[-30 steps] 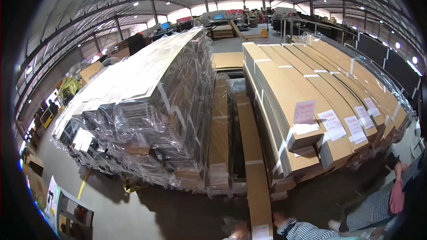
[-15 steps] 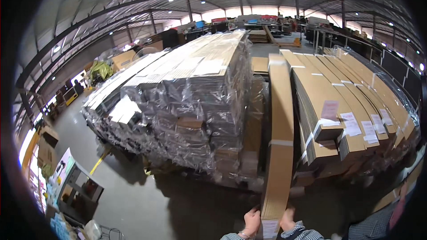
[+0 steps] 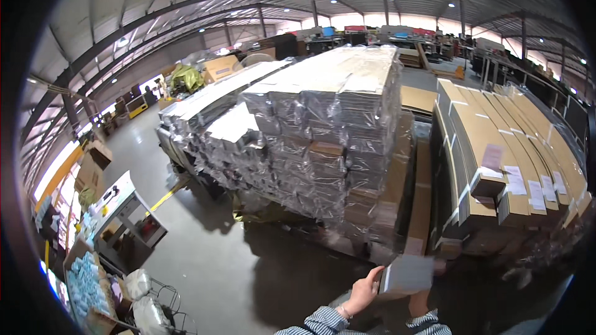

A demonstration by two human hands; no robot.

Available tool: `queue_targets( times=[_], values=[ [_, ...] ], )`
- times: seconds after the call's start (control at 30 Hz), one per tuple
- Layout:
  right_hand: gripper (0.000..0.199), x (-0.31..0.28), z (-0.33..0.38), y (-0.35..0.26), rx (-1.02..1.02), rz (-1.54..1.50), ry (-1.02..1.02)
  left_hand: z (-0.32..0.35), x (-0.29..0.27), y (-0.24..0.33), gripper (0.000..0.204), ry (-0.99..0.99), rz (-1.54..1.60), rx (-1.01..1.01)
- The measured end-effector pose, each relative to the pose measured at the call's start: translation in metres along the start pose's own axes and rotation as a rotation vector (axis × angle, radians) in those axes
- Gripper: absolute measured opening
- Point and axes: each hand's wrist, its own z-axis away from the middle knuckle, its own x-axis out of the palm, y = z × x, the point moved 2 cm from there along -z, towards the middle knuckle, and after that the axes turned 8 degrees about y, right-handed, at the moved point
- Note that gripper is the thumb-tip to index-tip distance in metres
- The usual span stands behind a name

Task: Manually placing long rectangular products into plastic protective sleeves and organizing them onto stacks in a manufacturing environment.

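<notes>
A long, narrow bundle of flat brown cardboard (image 3: 419, 211) lies in the gap between two large stacks, low down, with a white strap across it. Its near end (image 3: 406, 275) faces me as a blurred grey-white block of layered edges. My left hand (image 3: 362, 290) grips the left side of that end, thumb along its edge. Beneath the end, on the right, my right hand (image 3: 419, 304) is closed against it, fingers mostly hidden behind the block.
On the left rises a tall stack of cardboard wrapped in clear film (image 3: 310, 142). Strapped cardboard bundles with paper labels (image 3: 496, 149) stand on the right. Further left are a grey work desk (image 3: 127, 217) and a box of light-blue items (image 3: 87, 285).
The bundle has dropped lower into the gap, and its near end now shows its layered face. Both hands stay at that end. My view has turned left.
</notes>
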Motion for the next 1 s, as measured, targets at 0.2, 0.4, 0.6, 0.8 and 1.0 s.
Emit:
queue_targets(
  times=[0.2,0.4,0.6,0.8,1.0],
  values=[
    [0.013,-0.050,-0.084,-0.094,1.169,-1.035,-0.182,0.020,-0.037,0.009,0.020,0.061,0.160,-0.051],
    [0.021,-0.061,-0.075,-0.092,1.124,-1.099,-0.120,0.005,-0.054,0.005,0.033,-0.373,-0.085,0.059],
    [0.097,-0.062,-0.010,-0.134,0.621,-0.837,-0.351,-0.009,-0.137,0.126,0.025,-0.281,1.145,-0.125],
    [0.094,-0.033,0.088,-0.139,0.851,-0.793,-0.703,-0.042,-0.239,0.234,0.041,-0.115,1.571,0.284],
    [0.111,-0.026,-0.052,-0.168,0.955,-0.991,-0.425,-0.081,-0.232,0.163,0.064,0.179,1.254,-0.044]
  ],
)
